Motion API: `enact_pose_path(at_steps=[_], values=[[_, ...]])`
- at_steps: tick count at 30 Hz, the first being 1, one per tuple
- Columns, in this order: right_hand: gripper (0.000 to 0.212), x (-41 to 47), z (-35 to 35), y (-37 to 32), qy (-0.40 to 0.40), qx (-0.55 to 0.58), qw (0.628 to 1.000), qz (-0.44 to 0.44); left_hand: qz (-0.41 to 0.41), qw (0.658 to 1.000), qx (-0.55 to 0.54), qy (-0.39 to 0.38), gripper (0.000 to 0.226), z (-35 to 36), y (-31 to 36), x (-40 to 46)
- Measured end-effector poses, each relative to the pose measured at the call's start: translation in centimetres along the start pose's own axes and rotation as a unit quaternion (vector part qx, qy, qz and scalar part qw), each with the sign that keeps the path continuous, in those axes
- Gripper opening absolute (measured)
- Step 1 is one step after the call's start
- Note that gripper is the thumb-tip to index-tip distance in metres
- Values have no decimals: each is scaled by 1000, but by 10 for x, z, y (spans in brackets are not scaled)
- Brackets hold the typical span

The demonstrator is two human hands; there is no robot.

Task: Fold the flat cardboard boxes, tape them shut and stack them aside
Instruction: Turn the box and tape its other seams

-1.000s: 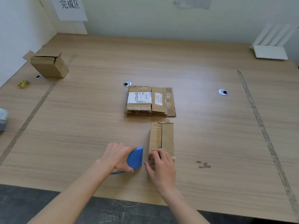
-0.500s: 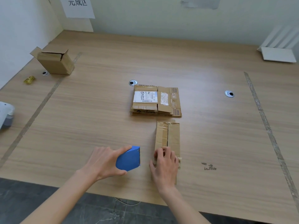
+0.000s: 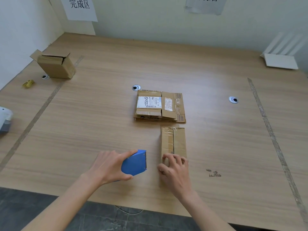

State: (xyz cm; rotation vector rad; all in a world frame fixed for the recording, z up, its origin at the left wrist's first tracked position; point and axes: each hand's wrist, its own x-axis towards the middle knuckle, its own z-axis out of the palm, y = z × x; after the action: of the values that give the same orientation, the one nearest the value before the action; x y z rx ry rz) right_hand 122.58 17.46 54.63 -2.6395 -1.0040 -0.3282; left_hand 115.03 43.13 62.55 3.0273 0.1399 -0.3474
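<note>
A small folded cardboard box (image 3: 173, 140) lies near the table's front edge, its top flaps meeting along a centre seam. My right hand (image 3: 175, 170) rests on its near end, fingers curled over the top and thumb against the left side. To its left my left hand (image 3: 108, 165) grips a blue tape dispenser (image 3: 135, 163), serrated edge toward the box and a short gap away. Behind the box lies a stack of flat cardboard boxes (image 3: 159, 105) with a white label on top.
An open-topped cardboard box (image 3: 55, 65) stands at the far left, a yellow scrap (image 3: 28, 83) and a cable hole (image 3: 45, 77) near it. Tape strips (image 3: 270, 130) run along the table. A white device (image 3: 281, 60) sits far right, a grey-white object (image 3: 5, 119) at the left edge.
The left hand drew the blue dispenser leftward, away from the box, turning its cutter edge into view. The right hand stayed on the box's near end. The camera tilted up slightly.
</note>
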Motion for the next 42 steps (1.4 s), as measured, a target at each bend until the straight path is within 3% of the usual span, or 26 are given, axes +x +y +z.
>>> enact_pose_path(at_steps=[8,13,17,20,22,25,29,33,38,42], values=[[14,4,-1,4,-47,-21,999,-12,9,1000,1,-8,90,0,-2,5],[46,-4,-15,2,-51,45,997,31,16,1000,-4,-2,92,-8,-5,8],[72,1,-28,-4,-31,48,979,197,23,1000,-12,-4,92,-15,-5,12],[102,13,-30,-10,-120,63,940,314,26,999,-18,-6,93,-19,-6,16],[106,18,-33,-11,-174,85,921,337,23,1000,-17,-6,93,-23,-6,16],[107,15,-47,2,-213,79,924,307,20,1000,-16,6,92,-29,-6,17],[110,8,-71,40,-293,39,935,195,12,999,-29,12,92,-40,-9,18],[109,9,-85,72,-372,-14,923,100,7,999,-38,14,91,-48,-7,17],[114,15,-91,88,-349,-84,933,-8,16,999,-25,18,92,-55,3,17],[100,8,-91,77,-277,-103,955,23,18,999,-25,22,91,-54,12,16]])
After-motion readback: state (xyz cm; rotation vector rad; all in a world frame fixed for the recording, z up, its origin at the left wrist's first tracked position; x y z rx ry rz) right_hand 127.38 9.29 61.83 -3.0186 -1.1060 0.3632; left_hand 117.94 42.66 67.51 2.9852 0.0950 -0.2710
